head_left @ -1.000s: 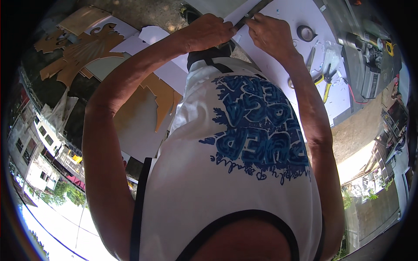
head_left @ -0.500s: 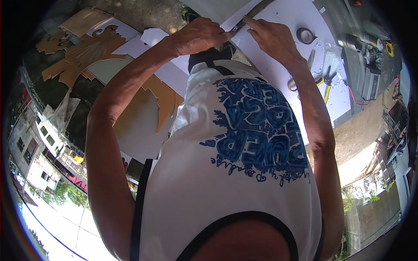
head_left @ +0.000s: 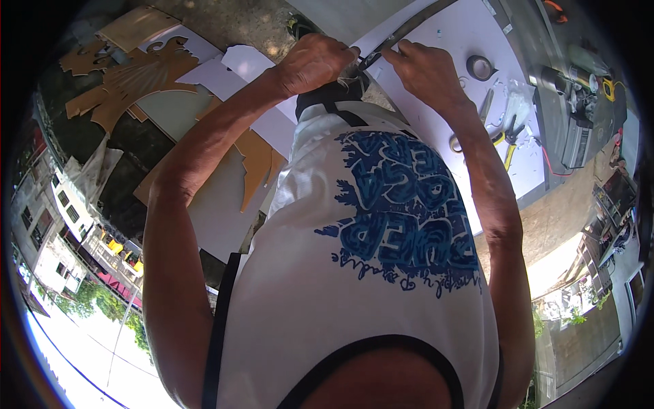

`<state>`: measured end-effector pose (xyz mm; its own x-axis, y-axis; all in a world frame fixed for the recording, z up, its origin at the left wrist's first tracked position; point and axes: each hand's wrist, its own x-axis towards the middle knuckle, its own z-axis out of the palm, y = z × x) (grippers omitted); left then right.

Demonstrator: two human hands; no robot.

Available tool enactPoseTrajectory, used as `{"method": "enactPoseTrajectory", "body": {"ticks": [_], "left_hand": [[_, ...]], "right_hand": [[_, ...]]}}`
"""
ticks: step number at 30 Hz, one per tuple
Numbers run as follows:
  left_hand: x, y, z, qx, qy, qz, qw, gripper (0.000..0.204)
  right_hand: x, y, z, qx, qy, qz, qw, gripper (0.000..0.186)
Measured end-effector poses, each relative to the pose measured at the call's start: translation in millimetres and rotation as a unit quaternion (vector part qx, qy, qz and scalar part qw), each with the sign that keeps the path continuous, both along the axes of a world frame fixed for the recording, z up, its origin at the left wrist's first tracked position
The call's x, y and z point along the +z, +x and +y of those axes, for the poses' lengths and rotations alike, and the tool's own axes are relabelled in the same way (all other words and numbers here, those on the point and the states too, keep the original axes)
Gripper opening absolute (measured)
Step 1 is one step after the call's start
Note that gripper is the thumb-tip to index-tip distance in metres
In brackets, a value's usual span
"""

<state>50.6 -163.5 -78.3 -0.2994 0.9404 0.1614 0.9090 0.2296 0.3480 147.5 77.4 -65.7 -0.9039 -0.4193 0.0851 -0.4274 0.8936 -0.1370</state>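
Observation:
A long dark strip (head_left: 411, 25) slants along the edge of the white sheet (head_left: 453, 41), its near end between my two hands. Curled closed, my left hand (head_left: 315, 65) is beside that end; a small dark tip shows at its fingers, but what it grips is hidden. A thin pale strand (head_left: 347, 82) hangs just below it. My right hand (head_left: 428, 73) has its thumb and fingers drawn together at the strip's edge, over the white sheet.
On the white sheet lie a dark tape roll (head_left: 481, 67), scissors (head_left: 486, 105), yellow-handled pliers (head_left: 509, 138) and a pale ring-shaped roll (head_left: 456, 143). Brown cut-out panels (head_left: 139, 82) lie to the left. A grey metal-cased tool (head_left: 579, 140) is at the right.
My right hand has moved down along the strip, its fingers more curled. My left hand has shifted slightly right and turned. The thin line between the hands no longer shows.

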Motion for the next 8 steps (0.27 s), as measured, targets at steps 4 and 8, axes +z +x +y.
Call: {"method": "enactPoseTrajectory", "body": {"ticks": [4, 8], "left_hand": [[-1.8, 3.0, 3.5, 0.005, -0.008, -0.013, 1.0, 0.029], [-5.1, 1.7, 0.5, 0.002, -0.022, -0.022, 1.0, 0.029]], "right_hand": [[3.8, -3.5, 5.2, 0.048, -0.021, -0.011, 0.999, 0.03], [10.4, -9.1, 6.1, 0.054, 0.018, -0.044, 0.997, 0.034]]}}
